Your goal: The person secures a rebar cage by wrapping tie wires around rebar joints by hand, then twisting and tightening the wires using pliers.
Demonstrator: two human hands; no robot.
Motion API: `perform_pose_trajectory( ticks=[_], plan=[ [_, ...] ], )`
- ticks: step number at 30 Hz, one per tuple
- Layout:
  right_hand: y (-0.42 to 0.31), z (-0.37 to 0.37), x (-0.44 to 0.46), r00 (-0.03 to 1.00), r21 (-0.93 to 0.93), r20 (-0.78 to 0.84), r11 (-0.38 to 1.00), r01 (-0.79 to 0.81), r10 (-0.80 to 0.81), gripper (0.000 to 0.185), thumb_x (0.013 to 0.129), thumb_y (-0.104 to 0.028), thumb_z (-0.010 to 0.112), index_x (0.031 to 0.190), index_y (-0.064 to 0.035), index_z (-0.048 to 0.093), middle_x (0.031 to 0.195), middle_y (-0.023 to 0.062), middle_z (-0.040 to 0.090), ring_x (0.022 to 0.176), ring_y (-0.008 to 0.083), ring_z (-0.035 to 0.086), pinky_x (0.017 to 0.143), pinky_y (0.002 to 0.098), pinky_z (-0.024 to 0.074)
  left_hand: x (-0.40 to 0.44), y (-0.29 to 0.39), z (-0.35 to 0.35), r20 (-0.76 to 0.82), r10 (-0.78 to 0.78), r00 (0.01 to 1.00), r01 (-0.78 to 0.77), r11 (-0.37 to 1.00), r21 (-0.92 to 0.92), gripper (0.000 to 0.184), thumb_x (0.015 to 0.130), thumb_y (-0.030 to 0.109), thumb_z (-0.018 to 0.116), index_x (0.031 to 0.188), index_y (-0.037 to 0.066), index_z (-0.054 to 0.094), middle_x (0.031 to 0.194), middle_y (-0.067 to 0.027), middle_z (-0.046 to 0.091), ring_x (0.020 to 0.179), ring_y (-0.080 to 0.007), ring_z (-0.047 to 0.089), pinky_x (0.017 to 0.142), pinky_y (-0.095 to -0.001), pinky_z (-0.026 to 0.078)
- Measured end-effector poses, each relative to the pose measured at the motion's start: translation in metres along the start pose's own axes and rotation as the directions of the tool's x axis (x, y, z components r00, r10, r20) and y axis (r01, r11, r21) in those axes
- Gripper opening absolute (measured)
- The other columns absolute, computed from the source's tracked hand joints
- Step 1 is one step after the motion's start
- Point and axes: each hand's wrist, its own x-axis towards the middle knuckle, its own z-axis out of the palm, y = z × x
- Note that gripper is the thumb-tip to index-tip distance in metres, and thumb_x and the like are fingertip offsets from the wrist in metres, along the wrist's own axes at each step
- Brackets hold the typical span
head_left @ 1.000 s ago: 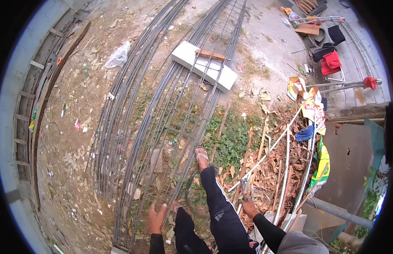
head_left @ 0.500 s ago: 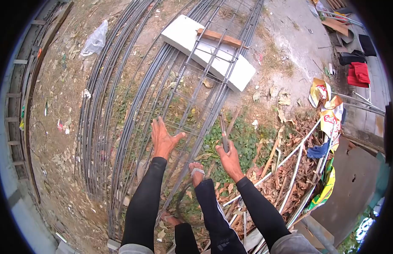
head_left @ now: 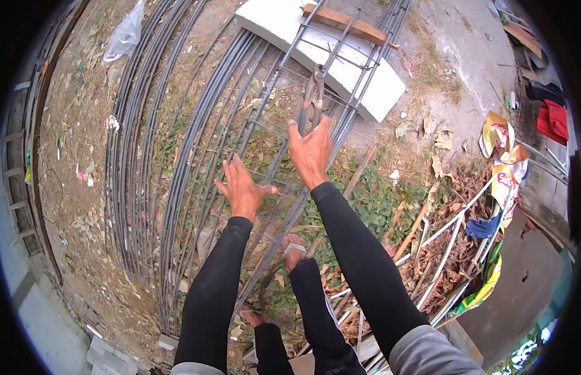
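"Fingers of the right hand [head_left: 310, 153] first. Condition?"

"Closed round the handles of a pair of pincers [head_left: 318, 94], with the thumb along the left side. The handles stand slightly apart."

"Location of the tool's head?"

"It points away from the person and overlaps the near edge of a white slab [head_left: 312, 47], roughly midway between that edge's two corners. From where I stand, I cannot tell whether the jaws grip anything."

"Left hand [head_left: 242, 187]?"

"Fingers spread apart, back of the hand uppermost, thumb extended toward the bars of a steel cage [head_left: 292, 219]. Contact with a bar cannot be confirmed."

"Position of that cage?"

"Lengthwise, crossing the slab's near edge and running over its right-hand part. Toward the slab's far side lies a wooden strip [head_left: 368, 34], set crosswise to the long bars."

"And around it?"

"Loose steel bars [head_left: 129, 87] lie in long bundles left of the cage. A crumpled plastic bag [head_left: 125, 34] rests just beyond their left side."

"To the right?"

"One sandalled foot [head_left: 293, 247] stands just beside the cage's right edge, below both hands. Green plants [head_left: 359, 206] grow near it, and dry leaves [head_left: 422, 275] cover the ground further right."
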Motion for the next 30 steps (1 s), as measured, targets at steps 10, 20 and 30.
perform_pose_trajectory(
  ticks=[10, 20, 30],
  plan=[
    [-0.016, 0.018, 0.019, 0.996, -0.171, 0.012, 0.981, 0.092, -0.091, 0.046, 0.087, -0.028, 0.069, 0.104, 0.0062, 0.042, 0.072, 0.0298, 0.065, 0.067, 0.0479, 0.066, 0.064, 0.0538, 0.0513, -0.001, -0.007, 0.003, -0.035, 0.044, 0.998, -0.044, 0.999, -0.002, 0.127, 0.056, 0.031, 0.096, 0.154, -0.004, 0.021, 0.153, -0.0258, 0.036, 0.148, -0.0398, 0.026, 0.118, -0.0625, 0.011],
    [-0.022, 0.007, 0.044, 0.944, -0.465, 0.308, 0.884, 0.039, 0.120, 0.059, 0.082, -0.031, 0.073, 0.115, 0.0088, 0.045, 0.098, 0.0339, 0.068, 0.095, 0.0489, 0.068, 0.085, 0.0508, 0.0537, 0.000, 0.002, -0.011, 0.050, -0.027, 0.998, 0.029, 0.999, -0.040, 0.127, 0.060, 0.031, 0.095, 0.156, 0.001, 0.018, 0.161, -0.0247, 0.023, 0.151, -0.0418, 0.016, 0.120, -0.0625, 0.008],
    [0.056, -0.093, -0.055, 0.944, -0.090, 0.323, 0.991, 0.097, -0.063, 0.051, 0.089, -0.025, 0.052, 0.135, -0.0044, 0.055, 0.108, 0.0225, 0.063, 0.094, 0.0352, 0.063, 0.087, 0.0431, 0.0478, -0.211, -0.062, 0.020, 0.095, -0.071, 0.993, 0.088, 0.979, -0.184, 0.103, 0.079, 0.046, 0.079, 0.158, 0.008, 0.023, 0.163, -0.0277, 0.014, 0.150, -0.0483, 0.011, 0.116, -0.0657, 0.015]
  ],
)
